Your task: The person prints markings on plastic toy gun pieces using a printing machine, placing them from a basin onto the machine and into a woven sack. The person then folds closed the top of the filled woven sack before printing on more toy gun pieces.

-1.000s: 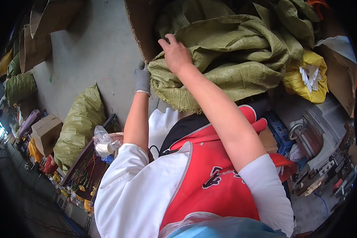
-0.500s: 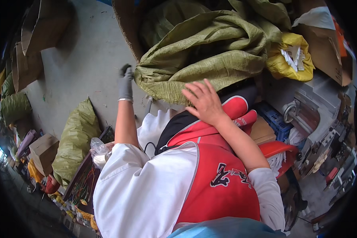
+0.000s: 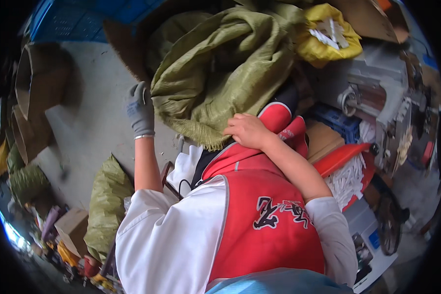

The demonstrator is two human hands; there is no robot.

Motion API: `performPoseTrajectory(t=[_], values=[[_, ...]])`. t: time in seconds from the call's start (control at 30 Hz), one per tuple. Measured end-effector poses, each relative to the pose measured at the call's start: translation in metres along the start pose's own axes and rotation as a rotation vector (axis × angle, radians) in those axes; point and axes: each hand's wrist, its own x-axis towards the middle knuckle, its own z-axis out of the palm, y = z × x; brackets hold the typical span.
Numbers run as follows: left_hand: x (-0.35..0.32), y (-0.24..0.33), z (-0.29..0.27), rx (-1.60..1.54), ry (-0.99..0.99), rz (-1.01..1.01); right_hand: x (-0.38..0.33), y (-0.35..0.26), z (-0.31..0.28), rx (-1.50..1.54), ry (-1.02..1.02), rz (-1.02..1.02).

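Note:
A large olive-green woven sack (image 3: 259, 73) lies bunched in front of my lap, its mouth gaping and its frayed rim toward me. My left hand (image 3: 141, 115), in a grey glove, is closed at the sack's left edge, where the folds draw together; its fingertips are partly hidden. Bare, my right hand (image 3: 249, 131) rests low over my red apron (image 3: 269, 230), with its fingers curled onto the sack's near rim. Behind the sack, more of the same green cloth sits inside a cardboard box (image 3: 122, 49).
A yellow bag (image 3: 323, 56) of white pieces stands at the far right, near a grey machine with a handwheel (image 3: 349, 100). A red basin (image 3: 340, 159) holds white strips beside my right arm. Filled green sacks (image 3: 108, 206) and cardboard boxes (image 3: 41, 78) stand on the left.
My right hand has gone from spread fingers above the sack to curled fingers at its rim. The view has shifted, and the sack's near edge hangs lower toward my lap.

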Motion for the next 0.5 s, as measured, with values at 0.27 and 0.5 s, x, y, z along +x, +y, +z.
performPoseTrajectory(t=[0.27,0.5], values=[[-0.042,0.096,0.003,-0.299,-0.615,0.583,0.012,0.043,-0.037,-0.063,-0.444,0.272],[-0.101,0.087,0.012,-0.062,-0.573,0.623,-0.005,0.106,0.017,-0.133,-0.599,0.782]])
